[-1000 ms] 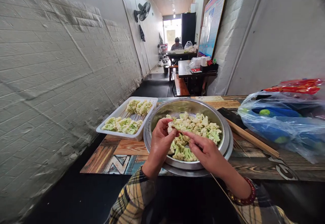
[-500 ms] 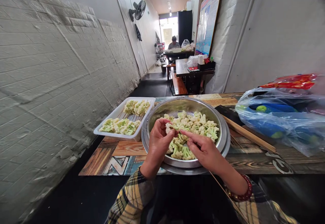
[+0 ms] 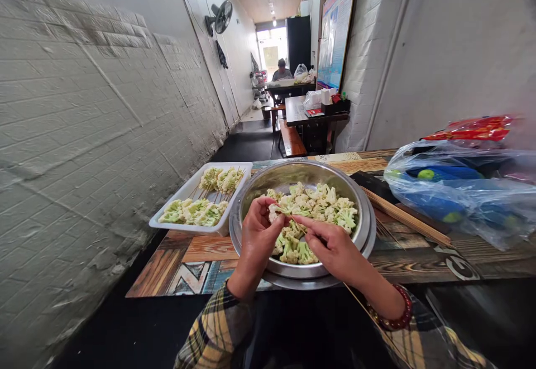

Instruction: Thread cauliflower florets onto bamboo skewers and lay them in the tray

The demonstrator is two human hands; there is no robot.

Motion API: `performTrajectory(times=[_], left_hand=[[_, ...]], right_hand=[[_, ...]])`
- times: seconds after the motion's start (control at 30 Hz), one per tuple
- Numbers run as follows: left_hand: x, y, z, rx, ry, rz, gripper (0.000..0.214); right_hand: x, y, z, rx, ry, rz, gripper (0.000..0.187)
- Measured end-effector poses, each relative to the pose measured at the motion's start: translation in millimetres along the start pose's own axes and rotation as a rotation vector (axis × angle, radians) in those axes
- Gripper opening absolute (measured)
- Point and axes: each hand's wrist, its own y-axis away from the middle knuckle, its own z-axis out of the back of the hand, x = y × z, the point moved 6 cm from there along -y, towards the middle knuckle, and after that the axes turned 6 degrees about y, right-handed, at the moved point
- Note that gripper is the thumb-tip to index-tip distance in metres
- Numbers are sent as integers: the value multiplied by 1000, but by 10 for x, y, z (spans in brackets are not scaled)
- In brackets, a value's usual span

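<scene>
My left hand (image 3: 256, 240) is closed, pinching a pale cauliflower floret (image 3: 288, 207) between thumb and fingers above a metal basin (image 3: 301, 271). Close beside it, my right hand (image 3: 337, 250) is closed around a thin bamboo skewer (image 3: 360, 306), whose long end sticks out below the wrist toward me. Its index finger points at the floret's underside; the skewer's tip is hidden there. Loose cauliflower pieces (image 3: 320, 199) fill much of the basin. To the left, a white plastic tray (image 3: 218, 229) carries skewered cauliflower (image 3: 195, 212) in two groups.
A bundle of bamboo skewers (image 3: 408, 218) lies right of the basin, beside a clear plastic bag (image 3: 444, 190) with blue and green contents. A red packet (image 3: 471, 128) is behind it. Farther off are another table (image 3: 295, 113), a bench (image 3: 292, 139) and a seated person (image 3: 281, 71).
The view has shifted slightly, moving the scene a little to the left. Both hands keep nearly the same pose, with the floret and skewer still held.
</scene>
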Motion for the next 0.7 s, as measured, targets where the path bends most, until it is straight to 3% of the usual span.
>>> performTrajectory(times=[0.37,0.7], left_hand=[[13,9,76,-30,-196,-91,25],[-86,62,27,-44,-424,-250,21]], right_hand=[[-9,-4,-17,3,-6,8,47],[-63,5,-21,-29,10,12,43]])
